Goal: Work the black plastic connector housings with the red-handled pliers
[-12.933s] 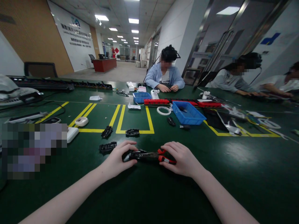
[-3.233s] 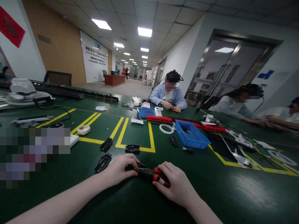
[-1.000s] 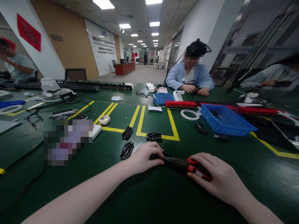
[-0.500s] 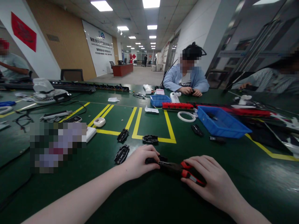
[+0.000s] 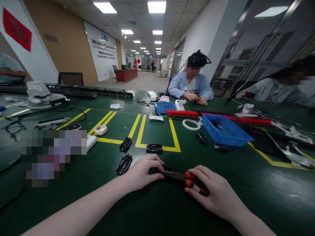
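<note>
My left hand is closed around a small black part, mostly covered by my fingers. In my right hand is a pair of long-nose pliers with red and black handles. The plier jaws point left and reach the black part at my left fingertips; whether they grip it I cannot tell. Another dark piece shows just behind the jaws. Close to my left hand lie a black plastic housing, a second black housing and a third black housing.
A blue bin with dark items inside stands at the right, near a white ring. Farther back are a smaller blue tray and a red strip. A co-worker sits across the green table. A white earbud case lies left.
The view has shifted slightly, so everything on the table appears a little farther left. My hands, the black part and the pliers keep nearly the same positions relative to each other.
</note>
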`<state>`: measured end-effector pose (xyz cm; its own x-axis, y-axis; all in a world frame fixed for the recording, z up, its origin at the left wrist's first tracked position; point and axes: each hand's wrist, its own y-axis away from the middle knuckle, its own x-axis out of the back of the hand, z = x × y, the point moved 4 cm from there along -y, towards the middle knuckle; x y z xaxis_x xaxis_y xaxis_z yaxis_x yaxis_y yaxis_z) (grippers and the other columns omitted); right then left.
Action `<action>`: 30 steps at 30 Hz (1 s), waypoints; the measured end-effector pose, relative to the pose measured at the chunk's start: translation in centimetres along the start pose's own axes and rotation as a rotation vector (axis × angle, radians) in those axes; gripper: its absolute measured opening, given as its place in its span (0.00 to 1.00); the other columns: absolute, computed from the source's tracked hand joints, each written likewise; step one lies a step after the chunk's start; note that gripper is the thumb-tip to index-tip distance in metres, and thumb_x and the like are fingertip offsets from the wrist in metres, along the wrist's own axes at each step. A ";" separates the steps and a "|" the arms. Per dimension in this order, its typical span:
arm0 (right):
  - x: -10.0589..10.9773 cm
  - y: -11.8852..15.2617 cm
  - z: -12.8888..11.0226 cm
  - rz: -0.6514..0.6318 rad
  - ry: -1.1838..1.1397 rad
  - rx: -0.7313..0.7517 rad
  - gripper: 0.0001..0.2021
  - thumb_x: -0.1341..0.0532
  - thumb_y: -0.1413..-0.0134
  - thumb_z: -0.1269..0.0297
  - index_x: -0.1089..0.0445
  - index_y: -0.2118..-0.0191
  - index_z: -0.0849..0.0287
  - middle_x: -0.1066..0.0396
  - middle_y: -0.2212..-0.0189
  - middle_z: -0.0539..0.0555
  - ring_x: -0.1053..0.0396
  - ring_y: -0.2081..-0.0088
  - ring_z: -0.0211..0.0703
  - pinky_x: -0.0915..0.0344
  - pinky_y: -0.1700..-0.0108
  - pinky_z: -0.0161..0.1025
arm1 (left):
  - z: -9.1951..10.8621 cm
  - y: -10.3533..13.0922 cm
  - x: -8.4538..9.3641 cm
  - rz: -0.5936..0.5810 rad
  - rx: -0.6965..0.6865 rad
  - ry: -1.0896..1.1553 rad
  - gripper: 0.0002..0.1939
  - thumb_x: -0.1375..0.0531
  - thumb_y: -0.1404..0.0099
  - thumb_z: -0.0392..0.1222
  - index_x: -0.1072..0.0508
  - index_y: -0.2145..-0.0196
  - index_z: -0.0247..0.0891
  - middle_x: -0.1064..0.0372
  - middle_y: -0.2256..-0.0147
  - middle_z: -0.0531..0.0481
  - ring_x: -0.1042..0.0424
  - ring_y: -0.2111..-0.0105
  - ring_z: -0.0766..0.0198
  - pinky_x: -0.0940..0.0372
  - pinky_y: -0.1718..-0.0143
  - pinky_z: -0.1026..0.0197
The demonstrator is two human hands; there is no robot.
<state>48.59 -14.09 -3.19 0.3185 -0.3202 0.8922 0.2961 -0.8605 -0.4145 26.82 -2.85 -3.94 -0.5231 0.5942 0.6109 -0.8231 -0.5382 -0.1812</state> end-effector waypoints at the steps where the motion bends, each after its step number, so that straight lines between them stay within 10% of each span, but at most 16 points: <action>1: 0.0 0.1 0.0 -0.003 -0.003 -0.009 0.17 0.40 0.42 0.53 0.34 0.49 0.55 0.29 0.57 0.56 0.27 0.62 0.44 0.27 0.63 0.39 | 0.0 0.0 0.0 -0.002 0.003 -0.001 0.03 0.35 0.36 0.38 0.24 0.63 0.40 0.31 0.52 0.51 0.32 0.50 0.58 0.36 0.49 0.54; 30: 0.5 -0.3 -0.6 -0.043 -0.027 -0.047 0.15 0.37 0.45 0.57 0.33 0.54 0.56 0.30 0.59 0.56 0.29 0.63 0.44 0.30 0.64 0.41 | 0.0 -0.2 -0.3 0.009 0.009 -0.036 0.03 0.35 0.38 0.35 0.23 0.64 0.39 0.29 0.53 0.49 0.31 0.51 0.56 0.37 0.47 0.51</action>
<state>48.11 -14.25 -2.47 0.3306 -0.2728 0.9035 0.2675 -0.8910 -0.3669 27.18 -2.93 -4.06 -0.5222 0.5673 0.6368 -0.8162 -0.5490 -0.1801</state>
